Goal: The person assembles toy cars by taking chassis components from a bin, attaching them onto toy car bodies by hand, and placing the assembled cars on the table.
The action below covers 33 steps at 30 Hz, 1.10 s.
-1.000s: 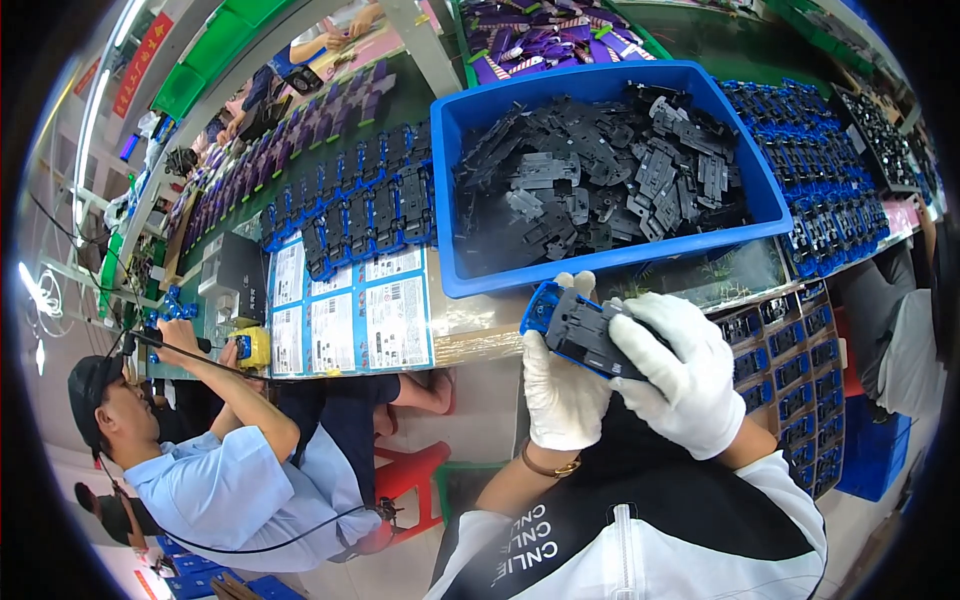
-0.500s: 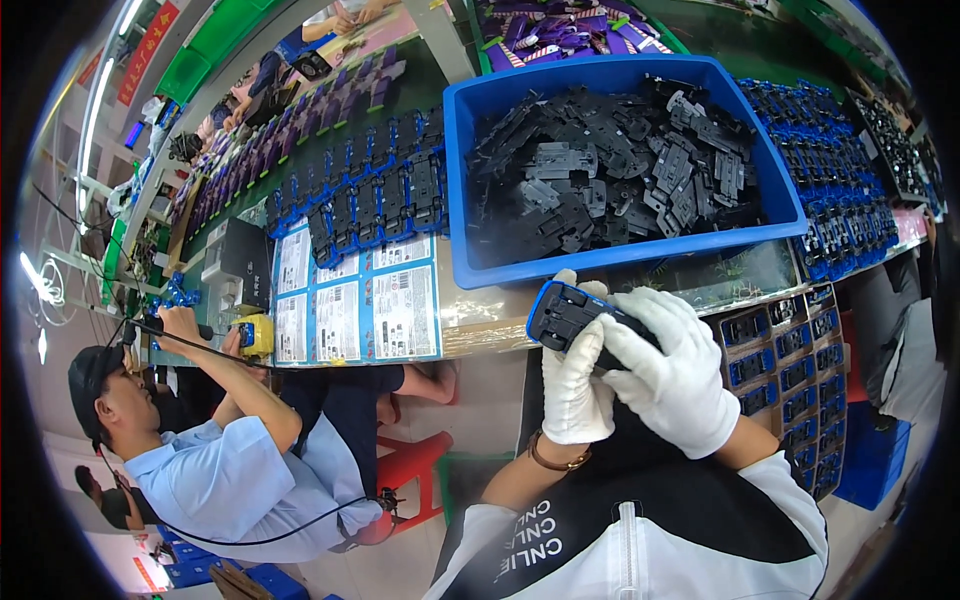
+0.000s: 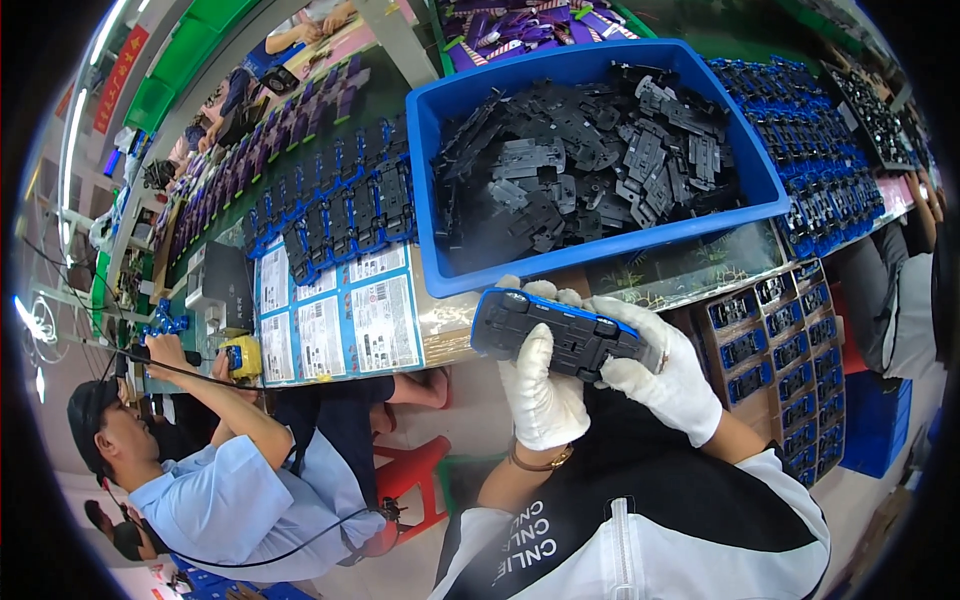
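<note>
I hold a blue toy car [image 3: 568,338] with its black underside facing up, close in front of the large blue bin. White cloth gloves cover both hands. My left hand [image 3: 545,400] grips the left part of the car, its thumb pressed on the black base and its fingers behind the far side. Around the right end, my right hand [image 3: 668,372] is closed, with the thumb at the near edge and the fingers along the far edge. Just beyond the car, the blue bin [image 3: 600,262] holds a heap of black plastic car base plates [image 3: 590,150].
Rows of blue-and-black car parts stand left [image 3: 350,205] and right [image 3: 800,150] of the bin. Printed sheets [image 3: 385,325] lie on the table. A partitioned carton [image 3: 765,405] of cars is at right. A co-worker [image 3: 215,450] sits at left near a red stool [image 3: 415,485].
The car has turned so more of its underside shows, and lies a little further left. My right hand has shifted from over it to its right end. The view has moved slightly.
</note>
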Each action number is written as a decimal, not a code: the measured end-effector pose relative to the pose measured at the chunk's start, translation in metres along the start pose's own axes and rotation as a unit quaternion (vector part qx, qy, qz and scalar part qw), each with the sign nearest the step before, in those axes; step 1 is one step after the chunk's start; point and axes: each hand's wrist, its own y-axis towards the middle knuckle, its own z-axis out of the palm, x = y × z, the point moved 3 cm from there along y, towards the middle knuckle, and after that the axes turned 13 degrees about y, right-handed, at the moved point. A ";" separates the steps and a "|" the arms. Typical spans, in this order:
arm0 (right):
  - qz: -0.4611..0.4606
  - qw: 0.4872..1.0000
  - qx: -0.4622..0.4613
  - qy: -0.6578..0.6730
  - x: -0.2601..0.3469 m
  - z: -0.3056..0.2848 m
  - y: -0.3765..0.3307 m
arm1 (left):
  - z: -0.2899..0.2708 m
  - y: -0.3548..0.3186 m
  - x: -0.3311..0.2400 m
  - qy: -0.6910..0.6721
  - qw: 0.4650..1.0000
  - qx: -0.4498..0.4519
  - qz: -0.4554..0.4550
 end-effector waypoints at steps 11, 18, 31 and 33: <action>0.024 0.995 -0.025 0.091 -0.010 0.010 0.001 | -0.002 -0.002 -0.005 0.024 0.999 -0.016 0.042; -0.045 0.998 -0.039 -0.001 -0.012 0.007 0.004 | 0.002 -0.015 -0.002 0.089 0.990 -0.027 0.105; -0.128 0.986 -0.023 -0.107 -0.020 0.029 0.012 | -0.034 -0.001 -0.023 0.187 0.979 -0.058 0.051; -0.180 0.969 0.039 -0.164 -0.016 0.025 0.013 | -0.080 0.022 -0.045 0.154 0.978 -0.127 0.057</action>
